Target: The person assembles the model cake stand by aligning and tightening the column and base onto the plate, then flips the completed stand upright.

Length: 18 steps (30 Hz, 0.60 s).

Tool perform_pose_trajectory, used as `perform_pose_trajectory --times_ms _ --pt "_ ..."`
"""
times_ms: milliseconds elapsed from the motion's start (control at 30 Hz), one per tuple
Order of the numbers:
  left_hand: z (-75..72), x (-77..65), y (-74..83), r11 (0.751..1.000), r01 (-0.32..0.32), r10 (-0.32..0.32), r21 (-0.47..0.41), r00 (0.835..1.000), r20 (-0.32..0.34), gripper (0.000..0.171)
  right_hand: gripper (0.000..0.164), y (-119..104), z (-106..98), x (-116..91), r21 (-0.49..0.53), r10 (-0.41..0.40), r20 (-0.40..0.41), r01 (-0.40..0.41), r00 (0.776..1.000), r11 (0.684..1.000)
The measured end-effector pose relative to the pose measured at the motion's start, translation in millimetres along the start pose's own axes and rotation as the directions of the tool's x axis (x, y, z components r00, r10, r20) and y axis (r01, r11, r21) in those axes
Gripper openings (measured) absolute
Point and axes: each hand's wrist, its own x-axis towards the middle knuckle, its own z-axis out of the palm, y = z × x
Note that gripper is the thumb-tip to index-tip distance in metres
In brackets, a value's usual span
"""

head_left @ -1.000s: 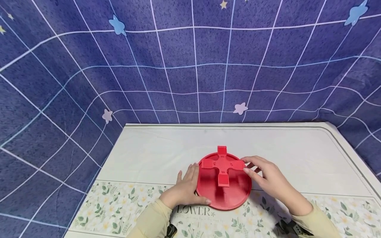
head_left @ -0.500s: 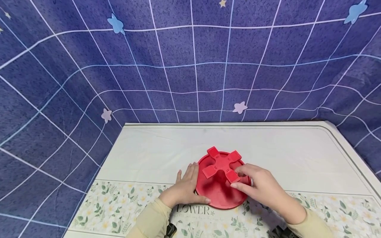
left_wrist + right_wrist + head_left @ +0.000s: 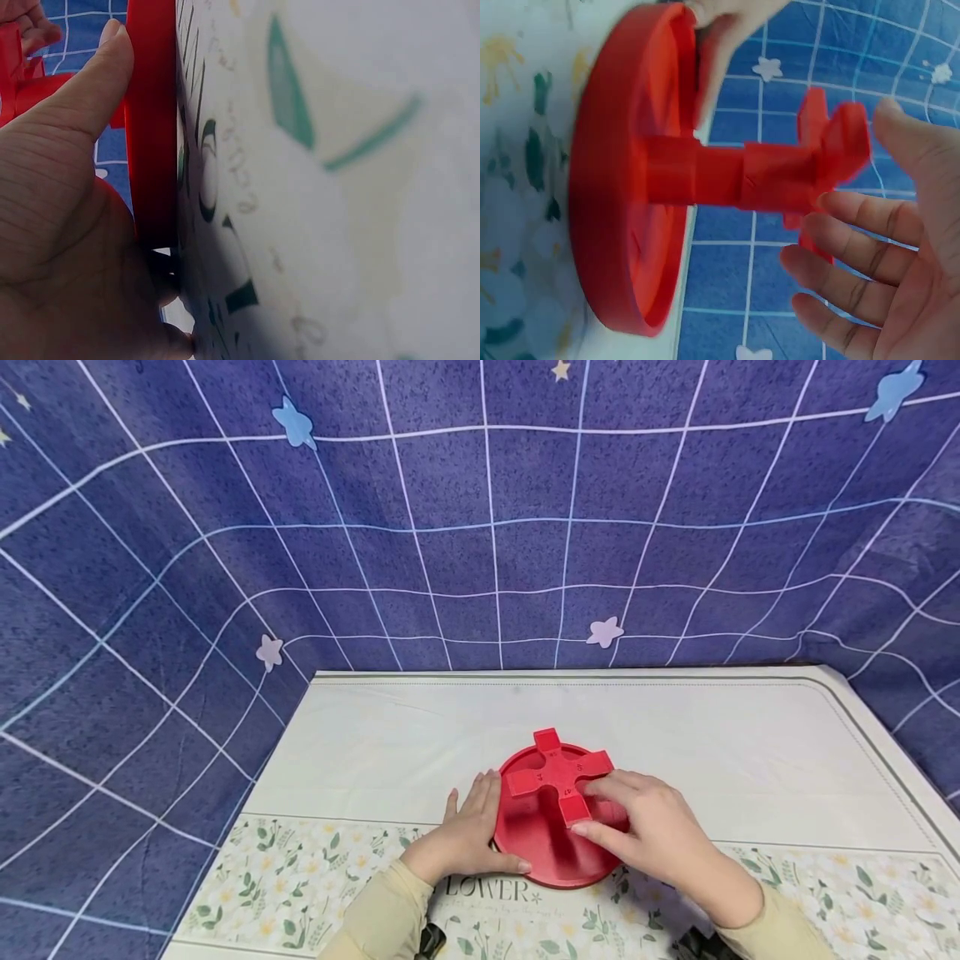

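Note:
A round red dish [image 3: 551,864] with a low rim sits on the table. From its middle rises a red post [image 3: 720,176] carrying a red cross-shaped top [image 3: 558,772] with small dark marks on its arms. My left hand [image 3: 468,831] rests against the dish's left side, fingers straight and thumb lying along the near rim. At the near right of the cross is my right hand [image 3: 652,822], its fingertips at the side of the near arm and its thumb by that arm's end. The right wrist view shows these fingers spread and only slightly bent.
The white table [image 3: 420,735] has a floral strip [image 3: 315,868] with printed lettering along its front. A blue curtain [image 3: 450,560] with a pale grid and stars hangs behind and at both sides. Black wrist gear [image 3: 431,939] shows under the left sleeve.
The cross-shaped top has turned clockwise as seen from above. My right hand has moved left and toward me, from the right arm to the near one. The left hand and dish stay put.

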Motion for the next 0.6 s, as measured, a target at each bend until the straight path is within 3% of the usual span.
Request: perform_pose_trajectory --times_ms 133,233,300,467,600 --pt "-0.4 -0.8 0.2 1.000 0.000 0.000 -0.007 1.000 0.004 0.130 0.027 9 -8 4 0.029 0.021 -0.110 -0.018 0.994 0.999" --pt "-0.9 -1.2 0.1 1.000 0.001 -0.001 -0.011 1.000 0.004 0.130 0.025 17 -10 7 0.033 0.048 -0.150 -0.044 0.988 0.998" --pt "-0.8 -1.1 -0.2 1.000 0.000 0.000 -0.012 1.000 0.003 0.130 0.030 22 -10 7 0.050 0.073 -0.126 -0.067 0.989 0.996" --pt "0.6 -0.4 -0.7 1.000 -0.001 0.001 -0.017 1.000 0.003 0.131 0.039 31 -6 5 0.142 0.119 0.019 -0.121 0.993 0.982" --pt "0.6 0.2 -0.9 1.000 0.001 -0.001 -0.020 1.000 0.001 0.131 0.037 33 -5 3 0.191 0.148 0.063 -0.158 0.987 0.969"
